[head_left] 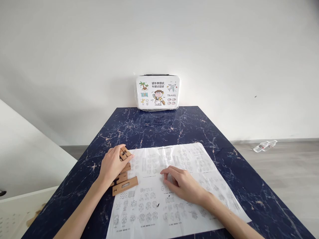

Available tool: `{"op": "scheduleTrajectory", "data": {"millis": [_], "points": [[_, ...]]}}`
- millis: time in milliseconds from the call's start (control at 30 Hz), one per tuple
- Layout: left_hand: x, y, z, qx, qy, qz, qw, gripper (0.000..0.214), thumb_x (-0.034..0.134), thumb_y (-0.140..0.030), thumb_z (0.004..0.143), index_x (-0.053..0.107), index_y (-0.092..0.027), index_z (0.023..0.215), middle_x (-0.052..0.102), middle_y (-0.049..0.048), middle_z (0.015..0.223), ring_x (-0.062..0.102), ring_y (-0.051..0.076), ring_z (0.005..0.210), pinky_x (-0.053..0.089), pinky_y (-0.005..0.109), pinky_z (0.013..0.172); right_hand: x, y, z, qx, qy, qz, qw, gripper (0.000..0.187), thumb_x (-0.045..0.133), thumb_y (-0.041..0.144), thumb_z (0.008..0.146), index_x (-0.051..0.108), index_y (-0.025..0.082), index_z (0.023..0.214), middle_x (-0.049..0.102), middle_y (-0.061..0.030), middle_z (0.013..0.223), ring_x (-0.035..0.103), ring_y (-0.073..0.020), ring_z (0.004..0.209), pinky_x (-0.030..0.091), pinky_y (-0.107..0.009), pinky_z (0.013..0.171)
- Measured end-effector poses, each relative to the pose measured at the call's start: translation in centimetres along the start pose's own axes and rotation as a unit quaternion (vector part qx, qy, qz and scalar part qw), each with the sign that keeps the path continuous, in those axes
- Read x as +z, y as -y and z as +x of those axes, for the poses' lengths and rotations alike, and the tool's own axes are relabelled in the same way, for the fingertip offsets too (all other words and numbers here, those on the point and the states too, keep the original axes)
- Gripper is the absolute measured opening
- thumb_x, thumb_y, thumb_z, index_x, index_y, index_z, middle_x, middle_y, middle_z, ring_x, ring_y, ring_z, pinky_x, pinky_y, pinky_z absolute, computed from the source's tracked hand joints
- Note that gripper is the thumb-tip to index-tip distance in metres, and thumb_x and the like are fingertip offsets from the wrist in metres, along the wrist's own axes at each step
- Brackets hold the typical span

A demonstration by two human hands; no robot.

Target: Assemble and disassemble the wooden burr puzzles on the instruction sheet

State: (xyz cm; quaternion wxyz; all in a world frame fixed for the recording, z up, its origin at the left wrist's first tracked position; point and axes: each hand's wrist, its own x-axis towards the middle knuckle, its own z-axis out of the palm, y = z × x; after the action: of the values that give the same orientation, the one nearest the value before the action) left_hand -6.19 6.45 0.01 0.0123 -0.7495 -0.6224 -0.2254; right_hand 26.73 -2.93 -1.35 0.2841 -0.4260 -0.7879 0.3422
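My left hand [112,163] is closed around a small wooden piece with dark slots [125,153], by the left edge of a printed paper sheet [214,225]. Much of that piece is hidden behind my fingers. Just below lie flat wooden pieces: one marked 2 with an oblong slot [132,182], one marked 1 [122,178], and another [127,167] partly under my hand. My right hand [183,186] rests on the middle of the sheet, holding nothing, its index finger reaching left and the other fingers loosely bent. Rows of small line diagrams cover the sheet.
A white case with cartoon prints [158,91] stands at the far end of the dark blue marbled table [154,127], against the wall. A clear plastic item [265,145] lies on the floor at the right. Small dark specks [158,205] lie on the sheet.
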Motion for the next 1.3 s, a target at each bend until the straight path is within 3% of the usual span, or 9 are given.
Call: {"op": "scheduleTrajectory", "data": {"millis": [233,400,600,667,767,900,1100,1300], "points": [[0.0,0.3,0.0,-0.023,0.020,0.012,0.999,0.060,0.069,-0.064,0.091,0.062,-0.022,0.133,0.076,0.0149,0.129,0.071,0.040,0.119,0.061,0.049,0.090,0.2,-0.1,-0.2,0.001,0.006,0.007,1.000,0.023,0.051,0.023,0.107,0.063,0.023,0.126,0.073,-0.0047,0.110,0.061,-0.0127,0.063,0.049,-0.030,0.059],[-0.3,0.1,0.1,-0.009,-0.012,-0.015,1.000,0.058,0.069,-0.064,0.092,0.062,-0.023,0.133,0.076,0.0149,0.126,0.072,0.040,0.116,0.061,0.051,0.093,0.2,-0.1,-0.2,0.002,-0.001,0.007,1.000,0.022,0.052,0.023,0.106,0.063,0.024,0.124,0.074,-0.0043,0.109,0.061,-0.0120,0.061,0.049,-0.031,0.059],[-1.2,-3.4,-1.2,0.083,-0.059,-0.101,0.990,0.058,0.067,-0.068,0.096,0.061,-0.027,0.137,0.075,0.0122,0.124,0.073,0.034,0.111,0.064,0.050,0.094,0.2,-0.4,-0.1,0.010,-0.003,0.027,1.000,0.022,0.052,0.027,0.107,0.065,0.024,0.124,0.074,-0.0043,0.102,0.060,-0.0130,0.062,0.049,-0.031,0.060],[-1.2,-5.2,-2.4,0.117,-0.026,-0.151,0.981,0.056,0.067,-0.067,0.098,0.059,-0.030,0.139,0.074,0.0101,0.126,0.074,0.031,0.109,0.066,0.046,0.090,0.3,-0.6,-0.1,0.026,-0.005,0.049,0.998,0.022,0.053,0.029,0.107,0.066,0.024,0.125,0.073,-0.0032,0.096,0.059,-0.0135,0.062,0.049,-0.031,0.059],[-0.8,-7.9,-4.4,0.203,0.019,-0.199,0.958,0.057,0.073,-0.064,0.097,0.057,-0.031,0.140,0.076,0.0078,0.124,0.074,0.030,0.112,0.065,0.048,0.097,0.1,-0.9,0.1,0.062,-0.016,0.093,0.994,0.023,0.055,0.036,0.108,0.068,0.024,0.122,0.073,-0.0026,0.092,0.056,-0.0134,0.059,0.048,-0.029,0.056],[-0.3,-10.3,-6.6,0.255,0.099,-0.229,0.934,0.059,0.075,-0.062,0.096,0.054,-0.031,0.142,0.073,0.0074,0.134,0.071,0.030,0.122,0.063,0.048,0.101,-0.1,-1.2,0.4,0.088,-0.043,0.138,0.986,0.026,0.055,0.044,0.109,0.068,0.024,0.119,0.073,-0.0023,0.088,0.054,-0.0136,0.059,0.044,-0.028,0.053],[0.5,-10.9,-7.4,0.271,0.162,-0.226,0.921,0.065,0.081,-0.062,0.091,0.056,-0.031,0.143,0.073,0.0066,0.131,0.070,0.032,0.120,0.063,0.048,0.097,-0.1,-1.5,0.5,0.089,-0.067,0.151,0.982,0.028,0.056,0.049,0.109,0.068,0.024,0.116,0.072,-0.0013,0.083,0.056,-0.0144,0.061,0.045,-0.028,0.055],[0.9,-10.8,-7.5,0.247,0.186,-0.224,0.924,0.073,0.079,-0.066,0.090,0.051,-0.034,0.150,0.070,0.0085,0.135,0.068,0.034,0.124,0.062,0.050,0.098,0.0,-1.2,0.3,0.090,-0.063,0.131,0.985,0.031,0.054,0.051,0.109,0.068,0.024,0.115,0.071,-0.0015,0.083,0.057,-0.0152,0.061,0.046,-0.029,0.055]]}}
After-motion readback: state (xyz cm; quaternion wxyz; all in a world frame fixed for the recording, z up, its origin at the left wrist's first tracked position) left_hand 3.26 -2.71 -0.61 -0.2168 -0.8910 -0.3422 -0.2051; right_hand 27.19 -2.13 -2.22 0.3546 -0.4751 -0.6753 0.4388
